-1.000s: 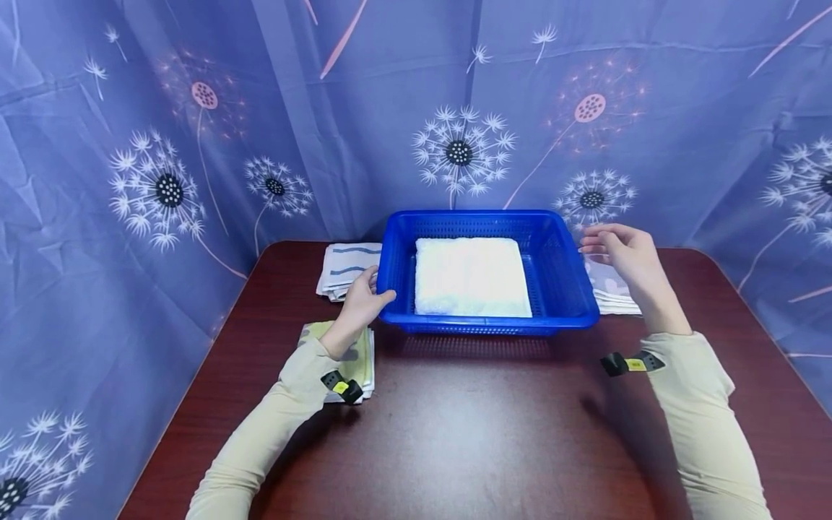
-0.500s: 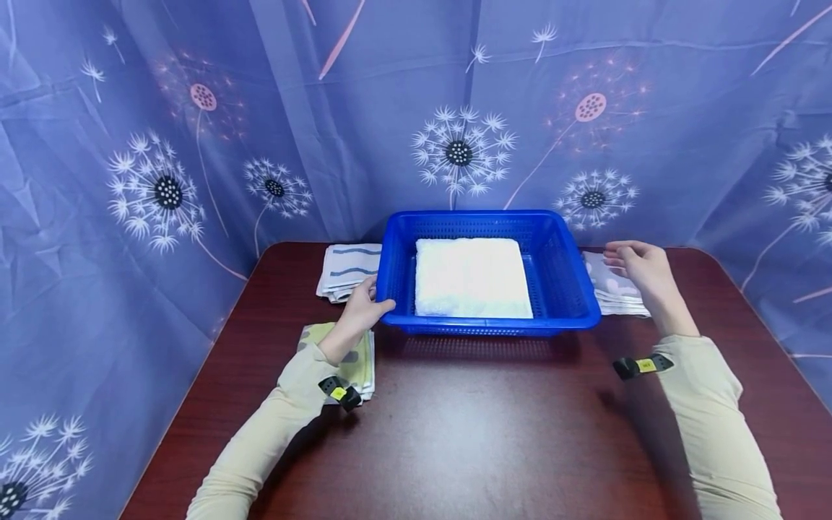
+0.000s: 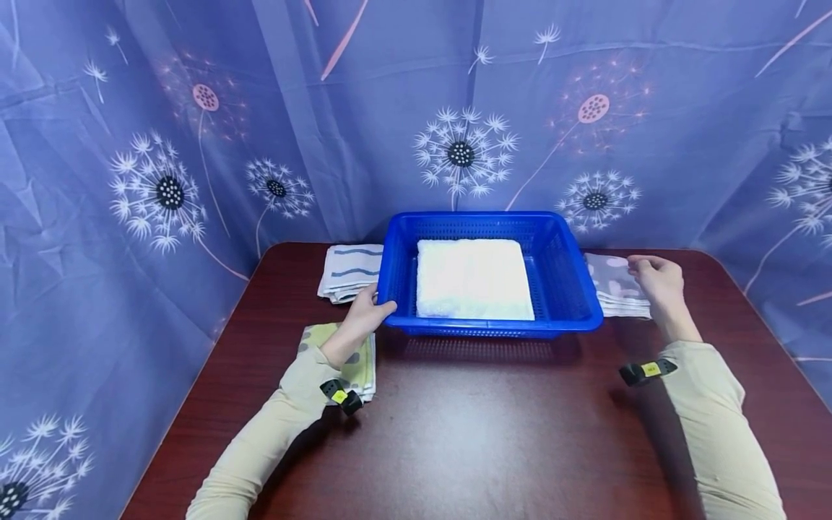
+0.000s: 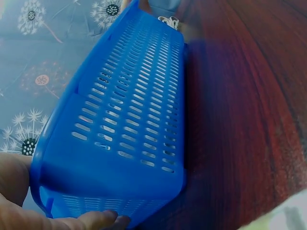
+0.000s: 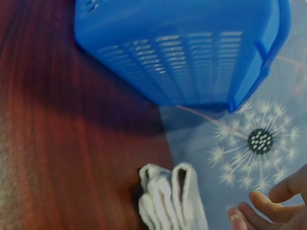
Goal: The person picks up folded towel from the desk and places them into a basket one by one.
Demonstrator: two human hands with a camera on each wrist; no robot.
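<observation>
A blue plastic basket (image 3: 565, 285) with slotted walls sits toward the back of the table, a folded white towel (image 3: 474, 278) lying flat in it. My left hand (image 3: 360, 318) grips its left end, thumb over the rim and fingers under it; in the left wrist view the fingers (image 4: 91, 220) lie along the basket's outer wall. On the other side, my right hand (image 3: 663, 289) hovers at the right edge of a folded grey towel with pale pink spots (image 3: 611, 278). Its fingers (image 5: 268, 208) are loosely bent with nothing between them, beside the folded towel edges in the right wrist view.
Behind the left hand lies a folded white towel with blue wavy stripes (image 3: 351, 267), partly hidden by the basket. A folded yellow-green towel (image 3: 360, 372) rests beneath the left forearm. A blue dandelion curtain (image 3: 364, 130) hangs along the back of the brown table (image 3: 468, 433).
My right hand has moved from beside the basket's right rim outward to the right and down toward the grey towel. The left hand and the basket stay in place.
</observation>
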